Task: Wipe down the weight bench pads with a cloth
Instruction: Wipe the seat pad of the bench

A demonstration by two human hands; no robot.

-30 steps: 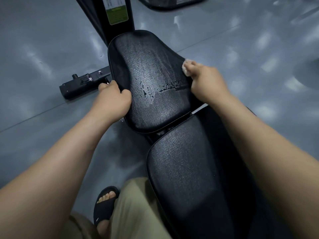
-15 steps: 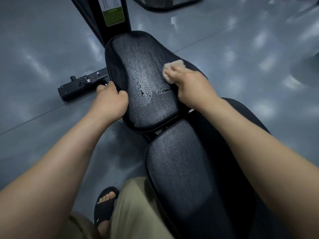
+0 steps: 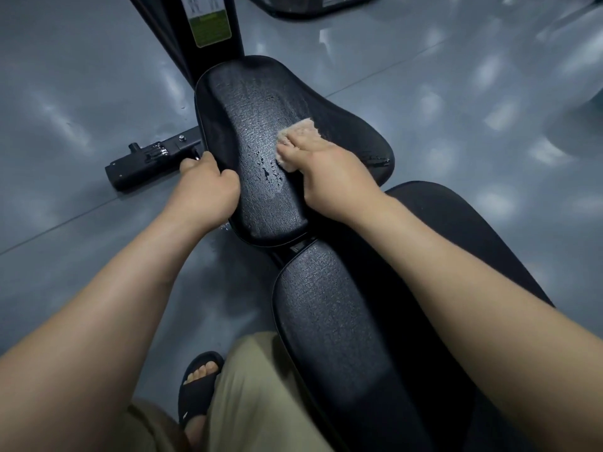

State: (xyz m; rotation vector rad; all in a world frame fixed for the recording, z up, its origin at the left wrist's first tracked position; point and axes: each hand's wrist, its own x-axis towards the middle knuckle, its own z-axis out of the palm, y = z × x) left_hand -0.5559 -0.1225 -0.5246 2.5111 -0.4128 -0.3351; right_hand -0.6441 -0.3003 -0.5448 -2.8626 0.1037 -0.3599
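Right hand (image 3: 329,172) presses cloth (image 3: 298,133) on seat pad (image 3: 261,102); left hand (image 3: 205,187) grips its edge.

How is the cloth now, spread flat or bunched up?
Bunched up. The cloth is a small wad held under the right hand, pressed on the seat pad; no flat edge lies spread out.

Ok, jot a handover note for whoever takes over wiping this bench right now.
Left hand grips the far pad by its left edge, steadying it.
Right hand holds the cloth pressed on the middle of that pad.
Done: the far pad shows wet streaks, and droplets lie beside the cloth.
Left: wipe up those droplets, finish the far pad, then probably the near pad, which looks dry.
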